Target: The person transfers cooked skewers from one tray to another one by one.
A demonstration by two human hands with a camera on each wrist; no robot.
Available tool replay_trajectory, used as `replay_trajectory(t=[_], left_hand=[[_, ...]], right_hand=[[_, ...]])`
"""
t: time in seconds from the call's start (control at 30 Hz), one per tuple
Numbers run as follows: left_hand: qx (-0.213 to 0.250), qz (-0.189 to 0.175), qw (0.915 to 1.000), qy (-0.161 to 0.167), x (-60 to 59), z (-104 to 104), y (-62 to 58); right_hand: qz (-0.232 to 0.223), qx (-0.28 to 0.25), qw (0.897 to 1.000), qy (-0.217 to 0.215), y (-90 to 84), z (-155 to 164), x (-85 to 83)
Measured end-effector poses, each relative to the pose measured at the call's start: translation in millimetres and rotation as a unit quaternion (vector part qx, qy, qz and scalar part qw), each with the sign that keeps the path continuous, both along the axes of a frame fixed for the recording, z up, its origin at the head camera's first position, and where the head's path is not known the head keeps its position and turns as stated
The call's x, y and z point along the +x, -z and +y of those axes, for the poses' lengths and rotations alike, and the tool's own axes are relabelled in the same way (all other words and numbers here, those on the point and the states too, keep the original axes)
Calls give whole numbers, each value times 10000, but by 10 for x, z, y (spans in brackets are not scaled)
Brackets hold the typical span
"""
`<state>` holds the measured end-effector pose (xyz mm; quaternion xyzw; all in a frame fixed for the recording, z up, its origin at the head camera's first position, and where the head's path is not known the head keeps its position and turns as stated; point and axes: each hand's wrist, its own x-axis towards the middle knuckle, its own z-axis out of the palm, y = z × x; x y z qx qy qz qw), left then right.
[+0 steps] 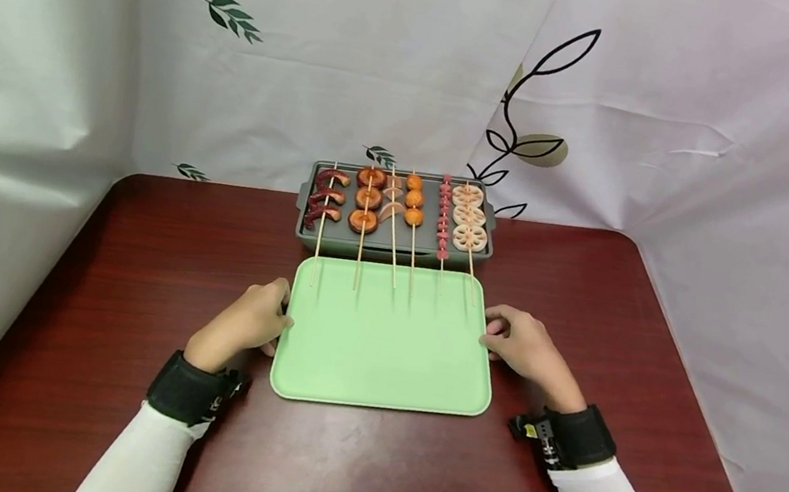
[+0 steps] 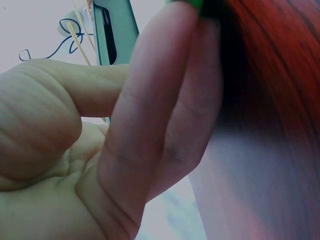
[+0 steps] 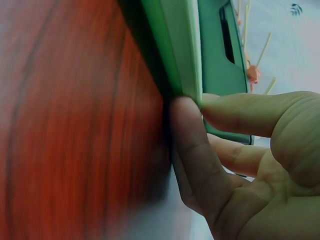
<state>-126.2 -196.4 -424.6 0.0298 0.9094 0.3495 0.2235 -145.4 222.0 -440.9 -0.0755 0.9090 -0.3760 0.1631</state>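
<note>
Surface: a dark red-brown wooden table point(image 1: 135, 260), backed by white cloth printed with leaves
Tray: a pale green rectangular plastic tray point(image 1: 385, 345) lies flat at the middle of the table, nearer its front edge
Left hand: the left hand point(image 1: 243, 324) sits at the tray's left edge, fingers point(image 2: 150, 115) curled against the rim; the left wrist view shows fingertips meeting the green edge, thumb apart
Right hand: the right hand point(image 1: 527, 350) sits at the tray's right edge; in the right wrist view a finger point(image 3: 192, 145) goes under the rim and the thumb presses on top, pinching it
Grill: a grey-green rectangular grill pan point(image 1: 391, 247) stands just behind the tray, toward the table's back edge
Skewers: six wooden skewers point(image 1: 398, 221) of food lie across the pan, their bare sticks reaching over the tray's back edge
Wrists: black straps and white sleeves
</note>
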Motion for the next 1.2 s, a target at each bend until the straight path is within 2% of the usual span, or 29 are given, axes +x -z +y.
replay_trajectory(t=[0.27, 0.73, 1.2], left_hand=[[61, 101, 9999, -61, 15, 7, 27], [-9, 198, 9998, -77, 20, -3, 18], [89, 24, 9999, -48, -8, 9, 47]], right_hand=[[47, 116, 9999, -60, 0, -23, 22], [-151, -163, 9998, -20, 6, -41, -23], [-565, -355, 9977, 133, 30, 46, -32]])
